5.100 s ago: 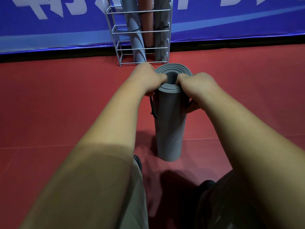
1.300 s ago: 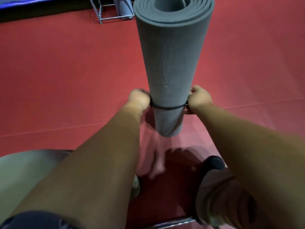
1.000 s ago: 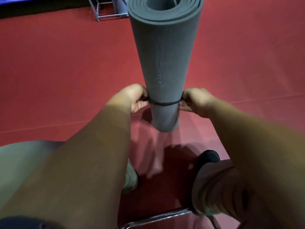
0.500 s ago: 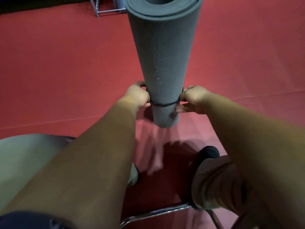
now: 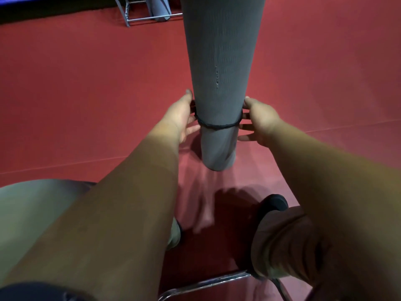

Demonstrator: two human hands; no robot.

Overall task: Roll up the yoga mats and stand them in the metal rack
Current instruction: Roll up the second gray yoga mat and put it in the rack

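A rolled grey yoga mat (image 5: 219, 83) is stood upright on the red floor (image 5: 86, 83) and is bound near its lower end by a black elastic band (image 5: 217, 126). It is flanked by the left hand (image 5: 180, 118) and the right hand (image 5: 260, 120). Their fingers are stretched out, uncurled, against its sides at the band. The metal rack (image 5: 130, 18), with another rolled mat (image 5: 159, 9) kept in it, is seen well apart behind.

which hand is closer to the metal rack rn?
Left. The left hand touches the rolled grey mat on its left side, the side toward the metal rack ahead-left; the right hand is on the mat's opposite side, farther away.
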